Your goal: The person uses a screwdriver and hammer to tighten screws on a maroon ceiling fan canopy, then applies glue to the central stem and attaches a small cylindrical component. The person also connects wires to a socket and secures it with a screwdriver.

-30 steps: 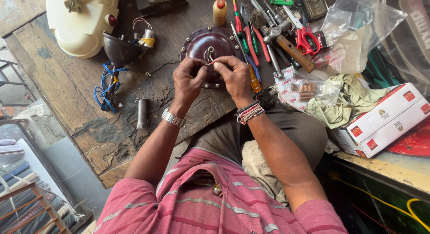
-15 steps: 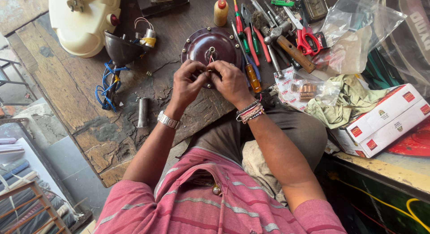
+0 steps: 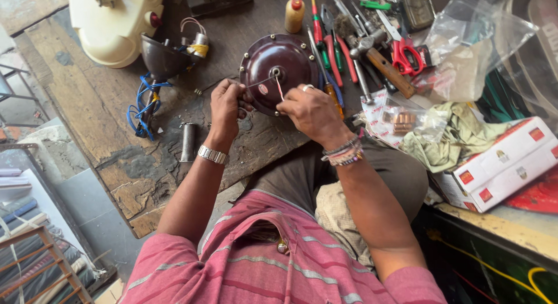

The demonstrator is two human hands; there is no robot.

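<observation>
Both hands have shifted: right hand [image 3: 311,109] pinches upright wire [image 3: 279,86], left hand [image 3: 228,106] grips dome [image 3: 279,63].

A white carton [image 3: 504,164] with red square labels lies at the right edge of the bench, long and flat, tilted, just beside a crumpled green cloth [image 3: 459,135]. Left of that cloth lies a small clear packet [image 3: 392,119] with red print, holding brownish pieces. Above it, a large clear plastic bag [image 3: 474,45] stands crumpled against the tools. A small yellow bottle [image 3: 294,12] with a red cap stands at the top. The maroon dome [image 3: 279,63] bears a small red oval label [image 3: 263,89] near its lower left side.
</observation>
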